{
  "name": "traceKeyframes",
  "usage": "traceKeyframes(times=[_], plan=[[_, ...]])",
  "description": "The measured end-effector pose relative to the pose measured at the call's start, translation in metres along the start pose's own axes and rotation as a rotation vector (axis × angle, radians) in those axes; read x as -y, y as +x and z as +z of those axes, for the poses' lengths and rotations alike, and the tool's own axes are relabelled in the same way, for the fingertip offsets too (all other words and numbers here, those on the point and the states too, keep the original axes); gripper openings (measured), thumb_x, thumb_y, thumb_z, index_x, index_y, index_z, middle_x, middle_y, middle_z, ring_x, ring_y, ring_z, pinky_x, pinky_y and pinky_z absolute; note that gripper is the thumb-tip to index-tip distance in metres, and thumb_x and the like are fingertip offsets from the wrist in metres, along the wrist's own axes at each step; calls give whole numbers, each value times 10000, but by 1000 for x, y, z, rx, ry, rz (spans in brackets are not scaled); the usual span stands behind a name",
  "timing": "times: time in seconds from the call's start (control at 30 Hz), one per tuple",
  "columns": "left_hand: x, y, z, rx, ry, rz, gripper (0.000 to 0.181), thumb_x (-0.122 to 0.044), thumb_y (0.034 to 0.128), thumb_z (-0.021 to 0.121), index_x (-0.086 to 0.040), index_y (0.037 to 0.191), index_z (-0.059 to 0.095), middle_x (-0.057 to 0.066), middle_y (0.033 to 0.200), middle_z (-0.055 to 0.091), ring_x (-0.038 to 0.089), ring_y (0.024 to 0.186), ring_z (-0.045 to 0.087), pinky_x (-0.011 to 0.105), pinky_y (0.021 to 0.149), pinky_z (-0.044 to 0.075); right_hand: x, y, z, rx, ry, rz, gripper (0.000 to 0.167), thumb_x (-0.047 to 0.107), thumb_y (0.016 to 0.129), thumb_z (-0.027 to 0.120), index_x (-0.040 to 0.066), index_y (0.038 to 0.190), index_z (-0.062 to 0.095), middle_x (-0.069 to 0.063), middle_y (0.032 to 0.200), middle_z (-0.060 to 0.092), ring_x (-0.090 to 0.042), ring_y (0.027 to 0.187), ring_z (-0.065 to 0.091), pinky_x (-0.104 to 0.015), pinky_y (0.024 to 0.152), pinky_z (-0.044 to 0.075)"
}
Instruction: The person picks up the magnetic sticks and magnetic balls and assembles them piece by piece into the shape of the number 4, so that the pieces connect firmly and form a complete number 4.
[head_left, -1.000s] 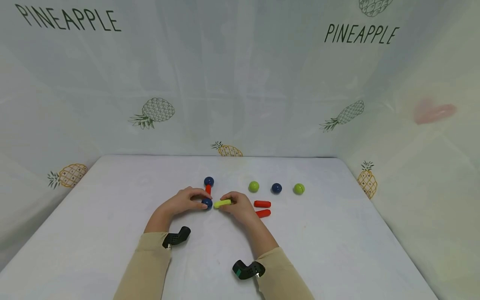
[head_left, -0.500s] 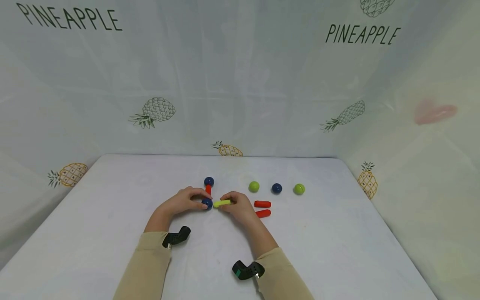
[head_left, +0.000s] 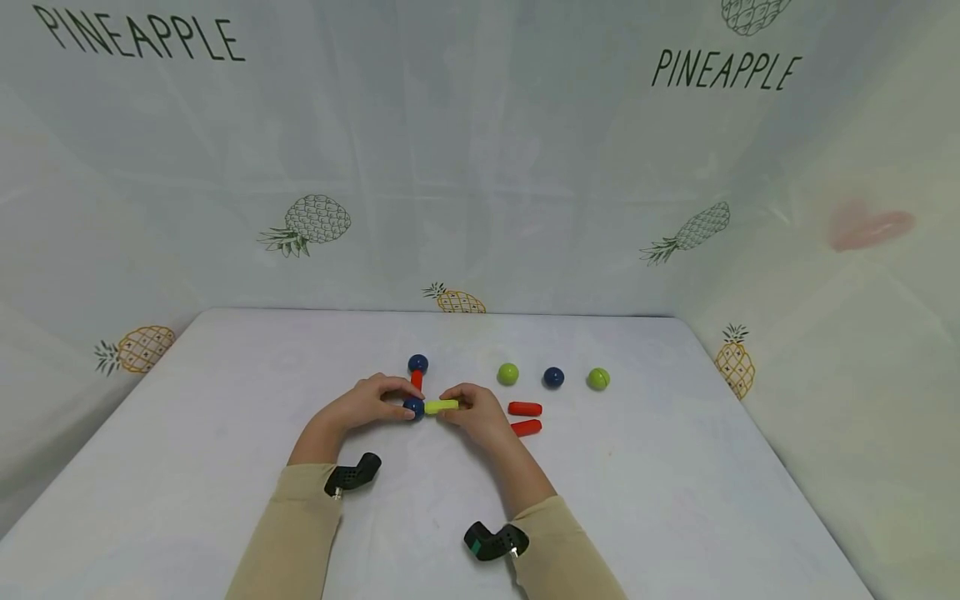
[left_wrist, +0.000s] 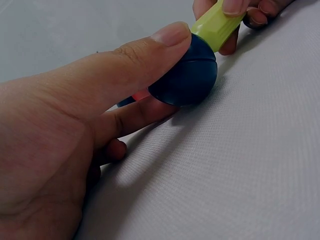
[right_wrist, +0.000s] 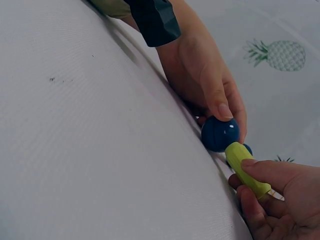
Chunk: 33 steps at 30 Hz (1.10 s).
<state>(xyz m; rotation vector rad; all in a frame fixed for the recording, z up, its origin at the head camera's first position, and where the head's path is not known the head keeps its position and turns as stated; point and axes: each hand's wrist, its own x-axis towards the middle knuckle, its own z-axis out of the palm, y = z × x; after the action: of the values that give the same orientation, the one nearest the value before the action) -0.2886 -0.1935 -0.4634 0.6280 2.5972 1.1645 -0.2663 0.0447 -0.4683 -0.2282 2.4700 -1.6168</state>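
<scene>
In the head view my left hand pinches a dark blue ball between thumb and fingers. A red rod runs from near that ball to a second blue ball farther back. My right hand grips a yellow-green rod by its right part. Its left end meets the near blue ball. The left wrist view has the rod touching the ball under my thumb. Contact between rod and ball also shows in the right wrist view.
Two red rods lie just right of my right hand. Behind them sit a green ball, a blue ball and another, grooved green ball. A white cloth covers the table; a pineapple-print curtain hangs behind.
The yellow-green rod has shifted left and levelled out, closing the small gap to the blue ball. My left hand stays in place on the ball.
</scene>
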Motion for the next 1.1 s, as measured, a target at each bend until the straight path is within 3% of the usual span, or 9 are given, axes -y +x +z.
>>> traceKeyframes(times=[0.33,0.67,1.1], plan=[[0,0,0,2,-9,6,299,-314,827,791,-229,1107,730,-30,1014,580,212,944,433,376,785,353,0,0,-2,10,18,2,192,135,846,770,138,1030,716,-11,868,598,-188,821,511,-277,704,435],[-2,-1,-1,7,5,-11,311,-336,824,790,-243,1114,729,-32,1065,594,216,993,451,396,837,373,12,-5,-17,13,97,44,231,121,897,701,75,1122,685,-10,975,674,-188,804,621,-292,726,535],[-4,-1,-1,7,-8,-45,313,-333,826,788,-235,1118,730,3,1076,569,232,995,440,394,831,374,23,-11,-50,-134,141,-27,276,87,883,715,-8,1138,668,-49,983,712,-166,809,643,-281,687,525]])
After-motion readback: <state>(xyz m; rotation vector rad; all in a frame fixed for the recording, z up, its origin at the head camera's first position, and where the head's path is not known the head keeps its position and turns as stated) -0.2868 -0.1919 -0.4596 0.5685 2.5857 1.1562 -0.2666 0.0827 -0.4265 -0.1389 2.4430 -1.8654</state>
